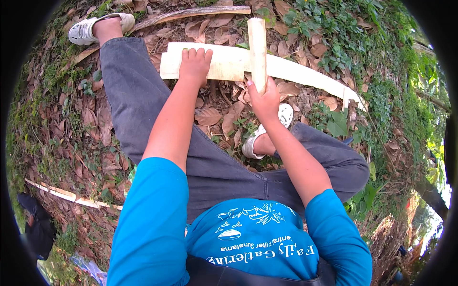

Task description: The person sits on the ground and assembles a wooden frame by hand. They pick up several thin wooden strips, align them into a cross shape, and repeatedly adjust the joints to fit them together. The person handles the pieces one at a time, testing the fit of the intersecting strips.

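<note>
Nearest the camera: a blue short-sleeved shirt point(248, 238) with a pale printed design, above dark grey trousers point(143, 100). The person sits on the ground, left leg stretched forward, right leg bent at the knee. Both forearms reach forward from the lower edge.

Right foot, in a white sandal point(267, 136), rests on dry leaves between the legs, just behind the right hand.

Right hand point(264, 99): grip wrapped shut around the lower end of a short pale wooden stick point(257, 50), thumb lying along its left side. The stick stands roughly upright in the view and crosses over the long pale wooden strip point(286, 69), touching it at the crossing.

Left hand point(194, 64): palm down, fingers together and extended, pressed flat on the wider left end of the strip. Grip not wrapped around anything; it bears on top.

The strip lies across the leaf litter ahead of the knees, curving away to the right and downward into the green ground plants point(343, 43).

Further out: left foot in a white sandal point(88, 28) at upper left. A dry brown branch point(191, 14) lies beyond the strip. Another thin pale strip point(71, 195) lies on the ground at lower left, well apart from the hands.
</note>
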A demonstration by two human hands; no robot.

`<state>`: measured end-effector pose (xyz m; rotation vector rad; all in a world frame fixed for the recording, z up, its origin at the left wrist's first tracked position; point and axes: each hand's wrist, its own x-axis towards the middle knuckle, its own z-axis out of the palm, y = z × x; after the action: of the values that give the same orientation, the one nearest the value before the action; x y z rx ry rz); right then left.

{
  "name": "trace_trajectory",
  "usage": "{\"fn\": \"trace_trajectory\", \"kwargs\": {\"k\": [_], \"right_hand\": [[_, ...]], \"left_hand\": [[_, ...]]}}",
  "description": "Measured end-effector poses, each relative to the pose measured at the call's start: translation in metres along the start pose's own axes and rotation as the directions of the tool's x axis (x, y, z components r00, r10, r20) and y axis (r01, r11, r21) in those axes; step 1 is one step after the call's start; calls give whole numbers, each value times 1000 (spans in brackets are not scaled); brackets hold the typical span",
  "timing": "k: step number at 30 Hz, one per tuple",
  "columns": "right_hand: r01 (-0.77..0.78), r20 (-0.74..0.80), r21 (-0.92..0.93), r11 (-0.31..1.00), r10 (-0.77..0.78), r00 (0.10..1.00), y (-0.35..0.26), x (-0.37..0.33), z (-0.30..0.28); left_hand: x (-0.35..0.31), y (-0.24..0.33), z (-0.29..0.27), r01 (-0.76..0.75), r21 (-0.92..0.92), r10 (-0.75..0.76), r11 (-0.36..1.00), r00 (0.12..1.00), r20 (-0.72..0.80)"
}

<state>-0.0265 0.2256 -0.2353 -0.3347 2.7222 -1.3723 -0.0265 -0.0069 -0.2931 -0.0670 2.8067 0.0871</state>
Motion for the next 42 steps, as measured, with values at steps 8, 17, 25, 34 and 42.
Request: {"fn": "trace_trajectory", "kwargs": {"k": [8,17,25,34,42], "right_hand": [[-7,211,-409,912,102,972,53,-2,-12],[265,88,5,964,-264,960,-44,11,-32],[243,213,-116,963,-215,953,-11,17,-30],[146,421,-390,909,35,906,43,17,-19],[318,-40,52,947,-316,948,-35,21,-21]], "left_hand": [[6,8,-1,1,74,3,997,998,-55],[3,1,4,38,79,-42,996,998,49],[5,5,8,45,71,-48,996,998,44],[15,8,1,31,79,-36,996,997,64],[5,-1,1,35,80,-39,996,998,42]]}}
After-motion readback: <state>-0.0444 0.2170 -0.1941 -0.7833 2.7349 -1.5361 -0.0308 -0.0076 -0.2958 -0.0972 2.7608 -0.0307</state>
